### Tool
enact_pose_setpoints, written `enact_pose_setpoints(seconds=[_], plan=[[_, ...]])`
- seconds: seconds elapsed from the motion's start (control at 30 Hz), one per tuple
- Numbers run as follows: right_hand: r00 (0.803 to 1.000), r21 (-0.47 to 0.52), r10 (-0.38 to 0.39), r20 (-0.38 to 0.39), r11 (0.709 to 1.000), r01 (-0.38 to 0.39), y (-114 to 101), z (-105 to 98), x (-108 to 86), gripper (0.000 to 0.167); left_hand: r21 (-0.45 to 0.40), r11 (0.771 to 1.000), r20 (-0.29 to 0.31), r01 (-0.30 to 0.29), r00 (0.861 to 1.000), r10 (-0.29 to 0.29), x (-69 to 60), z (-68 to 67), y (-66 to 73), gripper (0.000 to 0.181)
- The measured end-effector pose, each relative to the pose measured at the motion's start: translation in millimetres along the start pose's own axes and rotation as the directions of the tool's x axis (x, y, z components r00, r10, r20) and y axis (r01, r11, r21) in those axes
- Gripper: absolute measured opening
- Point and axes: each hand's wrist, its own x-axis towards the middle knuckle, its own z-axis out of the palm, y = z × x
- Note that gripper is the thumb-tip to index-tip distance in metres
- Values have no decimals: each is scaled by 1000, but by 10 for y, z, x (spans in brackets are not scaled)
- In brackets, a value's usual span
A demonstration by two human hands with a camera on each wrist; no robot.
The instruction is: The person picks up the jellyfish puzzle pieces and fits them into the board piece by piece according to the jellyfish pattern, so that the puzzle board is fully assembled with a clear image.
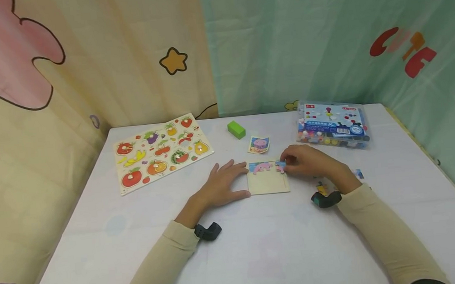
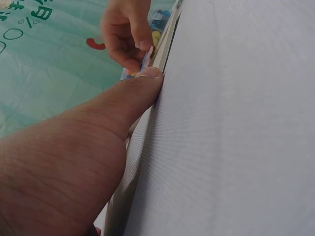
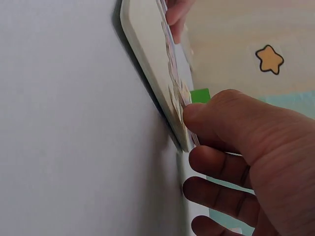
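Observation:
A small pale square puzzle board (image 1: 268, 183) lies on the table between both hands. Along its far edge sit joined puzzle pieces (image 1: 261, 168) with a pink figure on blue. My left hand (image 1: 222, 186) lies with fingers spread, its thumb and a fingertip touching the board's left side. At the far right corner, my right hand (image 1: 307, 161) pinches a pink-and-blue puzzle piece (image 1: 280, 167) between thumb and forefinger. The right wrist view shows that thumb (image 3: 197, 115) on the piece at the board's edge. Loose puzzle pieces (image 1: 322, 189) lie partly hidden by the right wrist.
Beyond the board lie a small picture card (image 1: 259, 144) and a green block (image 1: 236, 129). A wooden fruit puzzle (image 1: 127, 189) is at the far left. At the far right stands a clear plastic case (image 1: 332, 122) with colored parts. Curtains hang behind the table.

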Motion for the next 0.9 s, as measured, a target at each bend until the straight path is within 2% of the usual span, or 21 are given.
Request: enact_pose_setpoints(seconds=[0.23,0.67,0.9], plan=[[1000,-47,1,-4,999,-1,-85,89,114,25,10,1000,-7,4,1000,-4,6,-5,4,70],[999,-57,-25,-35,998,23,-82,156,122,25,1,1000,-5,4,1000,-4,-12,10,2,70],[999,-67,-9,-48,998,5,-72,163,112,26,-6,1000,-7,-2,1000,2,-6,0,5,70]])
